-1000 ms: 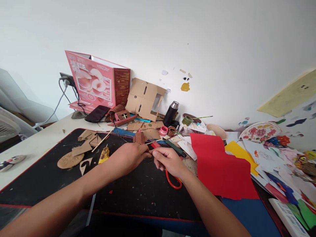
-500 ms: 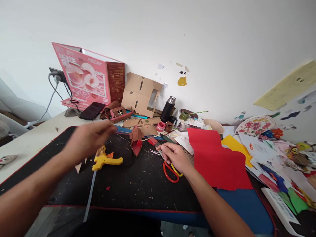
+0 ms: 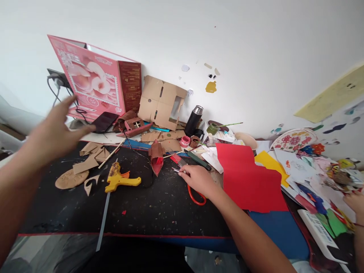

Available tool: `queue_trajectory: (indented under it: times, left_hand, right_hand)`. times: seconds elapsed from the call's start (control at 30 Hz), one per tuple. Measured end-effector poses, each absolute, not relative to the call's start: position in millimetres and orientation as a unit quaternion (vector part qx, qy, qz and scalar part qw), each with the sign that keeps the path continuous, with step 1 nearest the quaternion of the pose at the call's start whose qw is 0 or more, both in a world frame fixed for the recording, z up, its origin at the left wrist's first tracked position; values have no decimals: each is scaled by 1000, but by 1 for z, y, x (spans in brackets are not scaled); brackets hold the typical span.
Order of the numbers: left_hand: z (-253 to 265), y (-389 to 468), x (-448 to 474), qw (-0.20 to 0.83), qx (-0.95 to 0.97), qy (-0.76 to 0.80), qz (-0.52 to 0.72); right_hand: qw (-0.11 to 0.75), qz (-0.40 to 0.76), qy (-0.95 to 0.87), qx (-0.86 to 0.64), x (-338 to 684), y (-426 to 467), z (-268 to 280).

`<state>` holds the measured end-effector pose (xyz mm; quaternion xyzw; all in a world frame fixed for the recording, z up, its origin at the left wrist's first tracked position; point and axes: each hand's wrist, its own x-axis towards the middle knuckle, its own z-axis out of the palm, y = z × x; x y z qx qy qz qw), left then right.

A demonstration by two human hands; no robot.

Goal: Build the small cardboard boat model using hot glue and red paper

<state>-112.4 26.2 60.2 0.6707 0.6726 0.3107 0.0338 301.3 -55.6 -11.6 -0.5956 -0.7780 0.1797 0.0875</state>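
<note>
My left hand [image 3: 54, 132] is raised at the left, blurred by motion. Its fingers are spread, with nothing in them, in front of the pink box [image 3: 96, 83]. My right hand [image 3: 196, 180] is closed on the black mat, thumb against fingers. A thin pale end pokes out at its fingertips; I cannot make out what it belongs to. Just below that hand lie scissors with a red-orange handle [image 3: 196, 197], partly covered. A small red-brown model boat [image 3: 156, 161] stands left of it. Farther left rests a yellow glue gun [image 3: 121, 180] with a long glue stick [image 3: 104, 220].
Cardboard scraps [image 3: 85, 165] and an oval piece [image 3: 71, 179] lie left of the glue gun. Red paper [image 3: 253, 182] spreads on the right. A black thermos [image 3: 194, 121] and paint jars [image 3: 185, 141] stand behind. Another person's hand [image 3: 355, 204] shows at the right edge.
My left hand has moved left and up from above the glue gun, its fingers spreading, uncovering the cardboard scraps. My right hand stays near the scissors. Another person's hand has appeared at the right.
</note>
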Motion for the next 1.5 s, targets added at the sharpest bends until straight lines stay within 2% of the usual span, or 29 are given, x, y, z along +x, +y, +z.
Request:
queue_trajectory:
  times: [0.1,0.27,0.57,0.67,0.93,1.23,1.37,1.5]
  left_hand:
    - [33,30,-95,125,747,586,288]
    - [11,28,-64,165,789,500,315]
    - [7,13,-48,210,798,485,290]
    - [4,11,-45,212,805,472,290]
    - [3,0,-33,239,814,439,296]
    - [-6,-8,-6,266,829,407,278]
    - [-9,-8,15,248,845,389,271]
    - [-11,0,40,212,863,377,259]
  right_hand:
    - [42,139,-791,-595,293,-50,-9]
    - [0,102,-796,-597,284,-38,-9]
    - [-20,86,-794,-602,277,-23,-22]
    - [16,102,-794,-599,279,-23,-25]
    - [203,255,-734,-596,289,-20,-32]
    - [299,360,-672,-574,293,-21,-41]
    - [324,451,-625,-549,287,-25,-36]
    - [346,471,-618,-526,281,-30,-33]
